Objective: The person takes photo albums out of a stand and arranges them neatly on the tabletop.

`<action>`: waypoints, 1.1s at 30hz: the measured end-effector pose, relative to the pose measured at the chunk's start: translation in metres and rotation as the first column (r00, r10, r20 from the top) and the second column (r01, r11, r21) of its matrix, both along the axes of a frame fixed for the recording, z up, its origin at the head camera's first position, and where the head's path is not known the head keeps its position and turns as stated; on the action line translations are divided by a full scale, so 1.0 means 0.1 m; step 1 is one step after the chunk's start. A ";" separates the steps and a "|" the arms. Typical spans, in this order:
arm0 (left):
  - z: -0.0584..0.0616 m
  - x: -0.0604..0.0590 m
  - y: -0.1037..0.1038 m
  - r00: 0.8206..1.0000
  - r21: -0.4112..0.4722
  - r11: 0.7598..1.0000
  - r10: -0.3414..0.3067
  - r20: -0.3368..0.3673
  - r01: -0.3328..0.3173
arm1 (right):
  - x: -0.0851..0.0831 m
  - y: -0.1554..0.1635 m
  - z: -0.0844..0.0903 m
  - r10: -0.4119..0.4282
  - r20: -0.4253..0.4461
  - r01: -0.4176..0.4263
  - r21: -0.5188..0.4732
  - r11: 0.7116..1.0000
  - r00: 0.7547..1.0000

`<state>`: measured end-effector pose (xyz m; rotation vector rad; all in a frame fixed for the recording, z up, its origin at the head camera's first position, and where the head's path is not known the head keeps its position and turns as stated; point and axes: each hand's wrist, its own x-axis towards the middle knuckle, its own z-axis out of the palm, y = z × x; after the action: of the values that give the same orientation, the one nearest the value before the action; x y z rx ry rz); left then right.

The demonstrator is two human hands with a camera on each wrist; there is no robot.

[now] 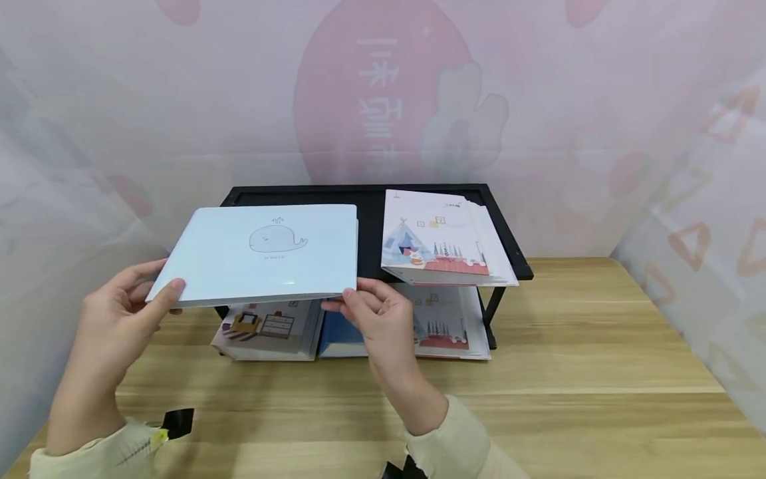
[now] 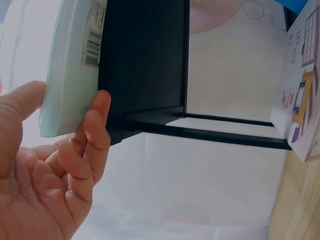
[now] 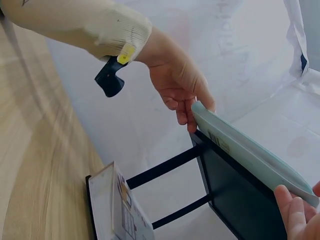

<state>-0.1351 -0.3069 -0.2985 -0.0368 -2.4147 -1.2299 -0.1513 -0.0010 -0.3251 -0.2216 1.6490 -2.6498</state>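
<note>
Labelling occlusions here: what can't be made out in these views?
Head: caption on the held book, too small to read.
Head: right part of the blue book, behind the right-hand grip.
Head: top of the lower left book, behind the held book.
Left wrist: barcode label, digits too blurred to read.
Right wrist: right-hand grip, cut off by the frame edge.

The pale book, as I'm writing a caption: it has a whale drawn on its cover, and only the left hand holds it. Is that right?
Not quite: the left hand isn't alone. The right hand also pinches the pale book, at its near right corner, as the head view shows. The whale is on its cover, as you say.
</note>
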 end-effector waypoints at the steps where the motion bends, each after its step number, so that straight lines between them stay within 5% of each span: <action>1: 0.00 0.01 -0.02 1.000 -0.008 1.000 -0.013 0.003 0.013 | 0.00 0.00 0.00 -0.004 -0.004 0.004 0.006 1.000 1.000; 9: 0.03 0.07 -0.13 0.997 -0.071 0.995 -0.060 0.049 0.063 | 0.01 -0.03 -0.03 0.001 -0.031 0.000 0.037 0.999 1.000; 20: -0.01 0.08 -0.22 0.985 -0.046 0.986 -0.156 0.076 0.160 | 0.01 -0.05 -0.06 0.002 -0.066 0.004 0.087 0.996 0.998; 33: -0.01 0.11 -0.28 0.981 -0.177 0.974 -0.115 0.157 0.142 | 0.01 -0.05 -0.10 0.055 -0.102 -0.044 0.102 0.994 0.993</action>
<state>-0.1244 -0.3347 -0.2996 -0.1678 -2.6876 -1.0882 -0.1504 -0.0060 -0.3353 -0.4011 1.7750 -2.5528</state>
